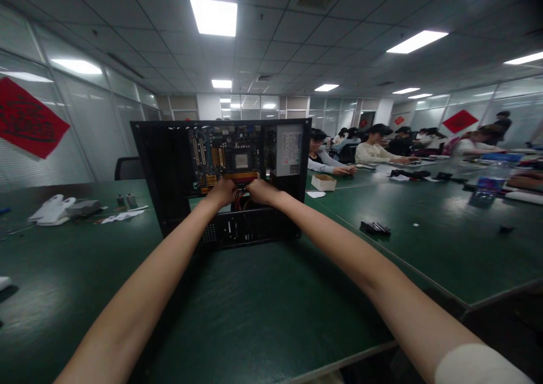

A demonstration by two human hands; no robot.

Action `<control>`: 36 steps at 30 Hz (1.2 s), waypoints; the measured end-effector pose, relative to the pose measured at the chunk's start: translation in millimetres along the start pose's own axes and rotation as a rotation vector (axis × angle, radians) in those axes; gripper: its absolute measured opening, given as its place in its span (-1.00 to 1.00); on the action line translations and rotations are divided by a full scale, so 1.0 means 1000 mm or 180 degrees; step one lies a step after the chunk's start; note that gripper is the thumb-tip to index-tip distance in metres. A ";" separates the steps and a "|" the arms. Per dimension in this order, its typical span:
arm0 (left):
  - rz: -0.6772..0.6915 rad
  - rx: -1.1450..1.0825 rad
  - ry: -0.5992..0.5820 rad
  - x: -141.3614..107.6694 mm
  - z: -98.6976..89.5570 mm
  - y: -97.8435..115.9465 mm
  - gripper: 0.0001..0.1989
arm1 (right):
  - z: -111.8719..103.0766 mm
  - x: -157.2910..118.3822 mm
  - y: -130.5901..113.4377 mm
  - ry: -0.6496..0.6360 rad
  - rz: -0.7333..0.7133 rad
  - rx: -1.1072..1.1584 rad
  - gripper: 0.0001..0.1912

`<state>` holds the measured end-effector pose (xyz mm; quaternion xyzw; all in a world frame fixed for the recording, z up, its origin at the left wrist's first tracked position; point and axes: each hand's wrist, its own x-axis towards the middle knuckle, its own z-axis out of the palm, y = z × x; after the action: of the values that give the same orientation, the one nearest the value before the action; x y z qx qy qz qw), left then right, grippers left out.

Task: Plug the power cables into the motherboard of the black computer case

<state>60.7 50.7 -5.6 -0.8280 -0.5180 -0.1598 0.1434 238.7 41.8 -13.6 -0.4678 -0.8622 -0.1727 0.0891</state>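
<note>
An open black computer case (pixel 144 146) stands on the green table with its inside facing me. Its motherboard (pixel 224 149) carries a bare square processor socket area, and a silver power supply (pixel 290 152) fills the upper right corner. Both my hands reach inside, at the lower edge of the board. My left hand (pixel 223 193) is closed, fingertips at a bundle of thin coloured cables (pixel 242 201). From the other side my right hand (pixel 262 193) closes on the same cables. The fingertips and the exact spot they grip are partly hidden.
A black plastic part (pixel 375 228) lies to the right; a small open box (pixel 323 182) stands behind it. On the left are a white plastic bag (pixel 53 208) and a grey block (pixel 83 207). Several people sit along the tables at right, near a water bottle (pixel 490 181).
</note>
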 end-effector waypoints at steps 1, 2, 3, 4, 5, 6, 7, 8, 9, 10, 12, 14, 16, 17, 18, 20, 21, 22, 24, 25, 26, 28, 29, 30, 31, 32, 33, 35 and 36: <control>-0.0028 0.0005 -0.0010 0.000 0.001 0.000 -0.68 | 0.000 -0.001 0.000 0.0008 0.0040 0.0005 -0.63; -0.0035 0.0004 -0.0028 0.000 0.001 -0.001 -0.68 | -0.001 -0.001 0.001 0.0013 0.0078 0.0007 -0.63; -0.0026 -0.0007 -0.0047 0.000 0.001 -0.001 -0.67 | -0.001 -0.001 0.001 0.0016 0.0112 0.0010 -0.63; -0.0003 -0.0035 -0.0062 0.000 0.000 -0.001 -0.67 | -0.002 -0.002 0.000 0.0017 0.0143 0.0012 -0.63; 0.0023 -0.0078 -0.0070 -0.001 -0.001 0.000 -0.67 | -0.003 -0.002 0.000 0.0017 0.0168 0.0014 -0.63; 0.0040 -0.0125 -0.0069 -0.002 -0.001 0.000 -0.67 | -0.004 -0.002 0.000 0.0017 0.0191 0.0017 -0.63; 0.0035 -0.0157 -0.0062 -0.002 -0.002 0.001 -0.67 | -0.004 -0.003 -0.001 0.0016 0.0217 0.0016 -0.63; 0.0023 -0.0170 -0.0056 -0.003 -0.002 0.001 -0.67 | -0.005 -0.003 -0.002 0.0015 0.0246 0.0013 -0.63; 0.0005 -0.0163 -0.0048 -0.003 -0.003 0.001 -0.67 | -0.006 -0.003 -0.002 0.0013 0.0274 0.0008 -0.63; -0.0002 -0.0147 -0.0044 -0.002 -0.003 0.001 -0.67 | -0.006 -0.003 -0.003 0.0011 0.0299 0.0003 -0.64; 0.0007 -0.0108 -0.0078 -0.001 -0.002 0.001 -0.66 | -0.006 -0.002 -0.004 0.0004 0.0335 -0.0008 -0.64; -0.0008 -0.0072 -0.0123 0.000 -0.001 0.000 -0.67 | -0.006 -0.001 -0.004 -0.0015 0.0353 -0.0017 -0.65; -0.0030 -0.0035 -0.0140 0.000 0.000 -0.001 -0.68 | -0.006 0.000 -0.003 -0.0030 0.0371 -0.0025 -0.66; -0.0041 -0.0025 -0.0135 0.000 0.000 -0.001 -0.68 | -0.006 0.000 -0.003 -0.0035 0.0377 -0.0025 -0.66; -0.0053 -0.0023 -0.0124 0.000 0.000 0.000 -0.68 | -0.006 0.001 -0.002 -0.0038 0.0384 -0.0021 -0.66; -0.0050 -0.0015 -0.0106 -0.001 0.000 0.000 -0.68 | -0.006 0.001 -0.001 -0.0041 0.0393 -0.0001 -0.65; -0.0044 -0.0005 -0.0092 -0.001 -0.001 0.001 -0.68 | -0.005 0.000 -0.001 -0.0041 0.0395 0.0012 -0.64; -0.0032 0.0005 -0.0075 -0.002 -0.001 0.001 -0.68 | -0.005 0.000 -0.001 -0.0041 0.0396 0.0026 -0.64; -0.0010 0.0016 -0.0048 -0.003 -0.002 0.003 -0.68 | -0.005 -0.001 -0.001 -0.0034 0.0392 0.0052 -0.64; -0.0008 0.0013 -0.0046 -0.004 -0.003 0.004 -0.69 | -0.005 -0.001 -0.001 -0.0032 0.0391 0.0063 -0.65; -0.0014 0.0010 -0.0047 -0.005 -0.004 0.005 -0.69 | -0.006 -0.001 -0.001 -0.0031 0.0393 0.0074 -0.65; -0.0033 0.0022 -0.0067 -0.006 -0.005 0.006 -0.70 | -0.006 -0.002 -0.002 -0.0031 0.0401 0.0100 -0.67; -0.0039 0.0039 -0.0075 -0.006 -0.006 0.007 -0.70 | -0.006 -0.002 -0.002 -0.0028 0.0404 0.0117 -0.68; -0.0040 0.0063 -0.0072 -0.006 -0.006 0.007 -0.69 | -0.006 -0.003 -0.002 -0.0027 0.0405 0.0138 -0.67; -0.0034 0.0090 -0.0065 -0.006 -0.006 0.007 -0.69 | -0.006 -0.003 -0.002 -0.0028 0.0408 0.0162 -0.67; -0.0027 0.0111 -0.0060 -0.005 -0.006 0.007 -0.68 | -0.006 -0.004 -0.002 -0.0034 0.0410 0.0186 -0.66; -0.0015 0.0124 -0.0059 -0.005 -0.005 0.006 -0.68 | -0.006 -0.004 -0.002 -0.0046 0.0413 0.0208 -0.65; 0.0003 0.0133 -0.0066 -0.003 -0.004 0.005 -0.69 | -0.006 -0.004 -0.002 -0.0107 0.0419 0.0245 -0.62; 0.0007 0.0129 -0.0070 -0.003 -0.003 0.005 -0.69 | -0.006 -0.003 -0.002 -0.0159 0.0413 0.0260 -0.61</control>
<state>63.8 45.0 -4.5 -0.8272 -0.5217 -0.1399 0.1546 239.0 36.0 -9.5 -0.5229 -0.8383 -0.1195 0.0976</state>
